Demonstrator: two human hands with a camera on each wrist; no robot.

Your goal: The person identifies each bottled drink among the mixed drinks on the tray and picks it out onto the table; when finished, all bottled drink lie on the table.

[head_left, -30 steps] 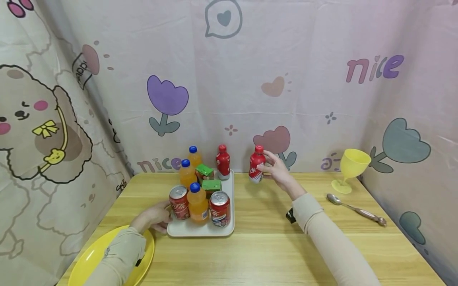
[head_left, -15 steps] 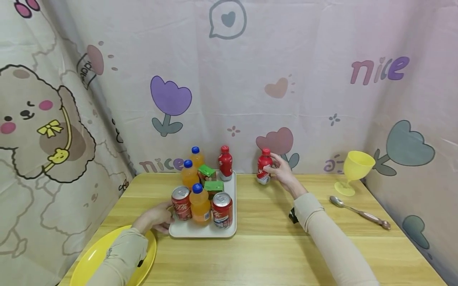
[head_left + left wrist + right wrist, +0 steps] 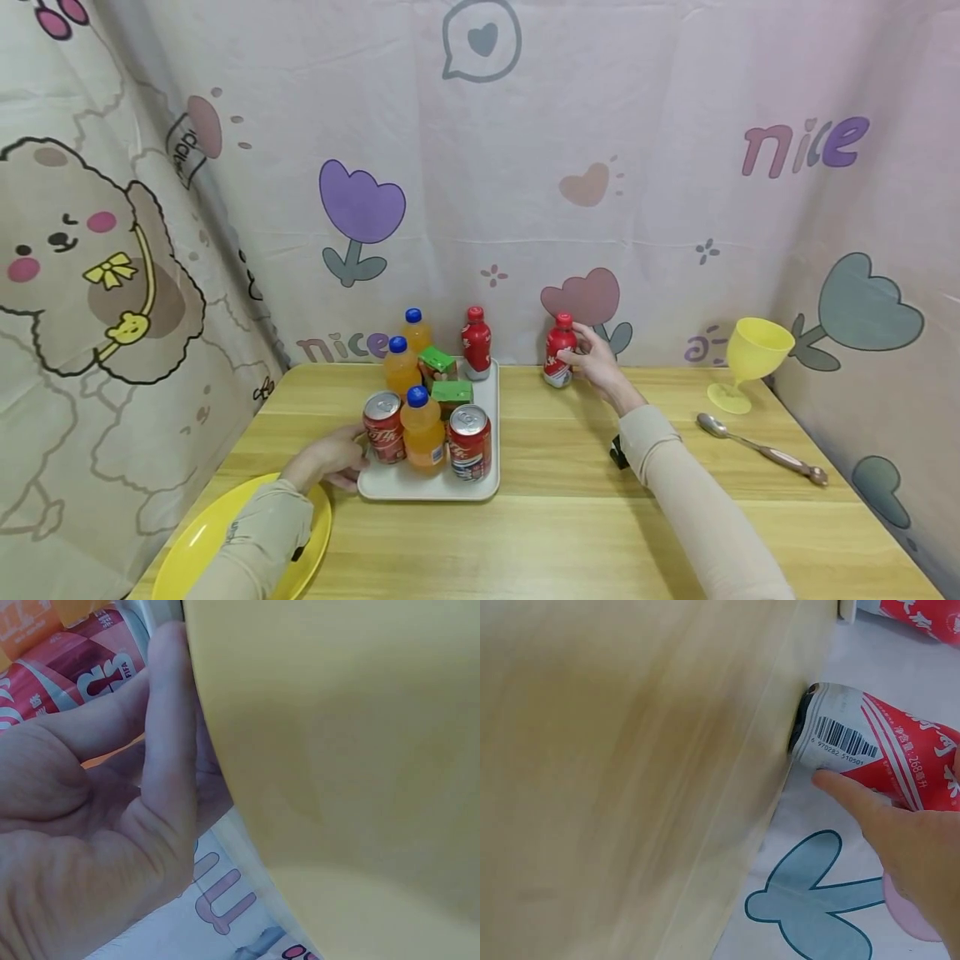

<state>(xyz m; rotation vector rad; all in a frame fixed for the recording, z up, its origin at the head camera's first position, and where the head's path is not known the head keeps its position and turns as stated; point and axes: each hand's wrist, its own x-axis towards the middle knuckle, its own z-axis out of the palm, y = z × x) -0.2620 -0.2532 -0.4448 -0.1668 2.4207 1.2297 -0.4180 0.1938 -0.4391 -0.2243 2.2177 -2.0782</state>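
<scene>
My right hand (image 3: 596,365) holds a small red-and-white drink bottle (image 3: 559,354) by its side, upright near the table's back edge. In the right wrist view, the base of the bottle (image 3: 870,746) is right at the wood, with one finger along its lower side. My left hand (image 3: 333,457) grips the left edge of a white tray (image 3: 429,492), with fingers beside a red soda can (image 3: 384,429). In the left wrist view, a fingertip (image 3: 166,637) of that hand lies at the tray's rim, close to the can (image 3: 82,667).
The tray also carries a second soda can (image 3: 470,446), several orange drink bottles (image 3: 424,437), green-topped cartons (image 3: 452,393) and another red bottle (image 3: 476,346). A yellow plate (image 3: 217,525) lies under the left forearm. Right stand a yellow goblet (image 3: 753,350) and a spoon (image 3: 765,450).
The right hand has shifted the red bottle a little to the right, farther from the tray. The left hand stays at the tray's edge. The head view has turned slightly left.
</scene>
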